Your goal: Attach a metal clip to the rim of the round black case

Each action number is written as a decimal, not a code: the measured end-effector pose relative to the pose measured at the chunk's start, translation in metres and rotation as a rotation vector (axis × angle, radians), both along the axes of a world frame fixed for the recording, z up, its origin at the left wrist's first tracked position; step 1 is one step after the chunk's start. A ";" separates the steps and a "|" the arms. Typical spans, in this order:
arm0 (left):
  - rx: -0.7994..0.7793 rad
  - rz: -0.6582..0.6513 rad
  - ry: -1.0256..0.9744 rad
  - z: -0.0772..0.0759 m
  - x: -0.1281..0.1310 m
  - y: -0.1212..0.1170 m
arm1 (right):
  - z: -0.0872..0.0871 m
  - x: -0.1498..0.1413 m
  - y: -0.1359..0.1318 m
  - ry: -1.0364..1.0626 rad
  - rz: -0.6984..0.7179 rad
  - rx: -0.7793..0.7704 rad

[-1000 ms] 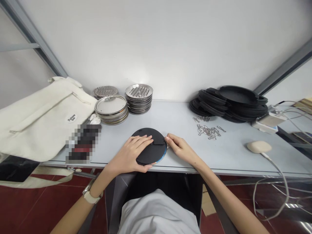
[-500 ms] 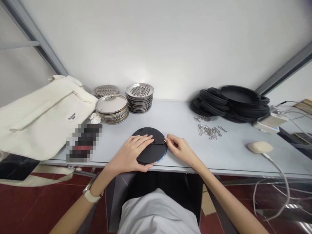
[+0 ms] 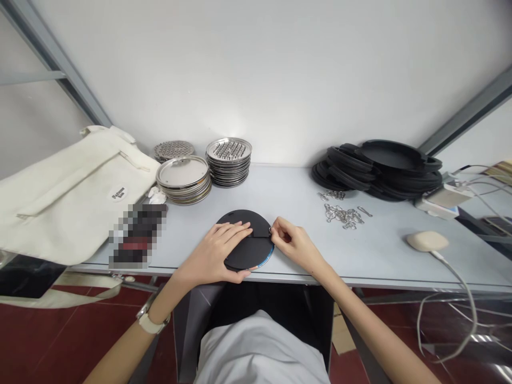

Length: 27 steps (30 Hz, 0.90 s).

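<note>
The round black disc (image 3: 252, 256) lies flat on the bench (image 3: 288, 197), close to its front edge; its top is matt, with a short straight line at the right, and blue and orange show along its near right rim. The left hand (image 3: 222, 250) lies flat over its left part, hiding it, grip unclosed; the right hand (image 3: 295, 242) has its grip pinched on a small metal piece (image 3: 270, 230) at the right rim. Beyond stand 3 stacks of metal discs (image 3: 228, 162); rightward, metal clips (image 3: 344, 214) lie before piled black trays (image 3: 402, 173)
</note>
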<state>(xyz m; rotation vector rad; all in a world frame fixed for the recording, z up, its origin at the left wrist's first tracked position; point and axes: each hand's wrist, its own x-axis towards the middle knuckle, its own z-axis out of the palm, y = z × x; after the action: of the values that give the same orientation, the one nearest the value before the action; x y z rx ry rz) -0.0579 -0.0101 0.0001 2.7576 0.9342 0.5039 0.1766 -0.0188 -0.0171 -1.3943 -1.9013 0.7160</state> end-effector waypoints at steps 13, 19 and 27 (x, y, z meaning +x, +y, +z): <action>0.005 0.003 0.022 0.000 -0.001 0.000 | 0.003 -0.001 -0.002 -0.098 -0.001 0.043; 0.008 -0.004 0.019 0.000 0.000 0.001 | 0.001 -0.003 -0.003 -0.180 0.017 0.093; 0.013 0.002 0.015 -0.001 0.001 0.000 | 0.000 -0.002 -0.003 -0.205 0.005 0.099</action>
<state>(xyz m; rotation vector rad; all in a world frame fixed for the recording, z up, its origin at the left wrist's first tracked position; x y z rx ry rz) -0.0573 -0.0101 -0.0005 2.7756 0.9407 0.4927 0.1744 -0.0218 -0.0175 -1.4469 -2.0680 0.4889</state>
